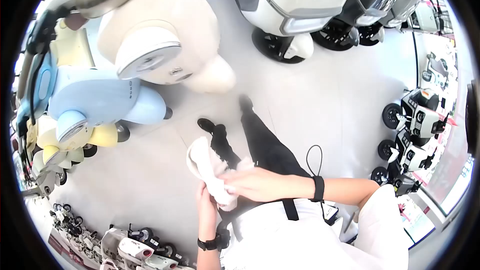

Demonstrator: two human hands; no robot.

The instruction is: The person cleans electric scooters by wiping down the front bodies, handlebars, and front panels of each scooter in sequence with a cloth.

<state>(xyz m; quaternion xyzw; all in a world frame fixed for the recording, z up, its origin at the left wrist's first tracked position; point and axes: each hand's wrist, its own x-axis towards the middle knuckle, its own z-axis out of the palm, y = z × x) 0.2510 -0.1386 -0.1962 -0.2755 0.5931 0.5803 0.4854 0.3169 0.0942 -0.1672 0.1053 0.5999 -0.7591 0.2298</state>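
A white item (209,170) with a rounded upper end and a pale, soft-looking part is held in front of the body; exactly what it is cannot be made out. My left hand (206,201), with a black watch on its wrist, grips the item's lower left side. From the right, my right hand (245,184) reaches across with its fingers closed on the item's lower part. A black band (318,188) with a thin cord loop circles the right wrist.
A cream scooter (200,30) and a blue scooter (100,90) stand at the left. Grey and dark scooters (305,0) line the top. More small vehicles (415,115) are at the right, others (135,250) at the lower left. Grey tiled floor (320,100) lies between them.
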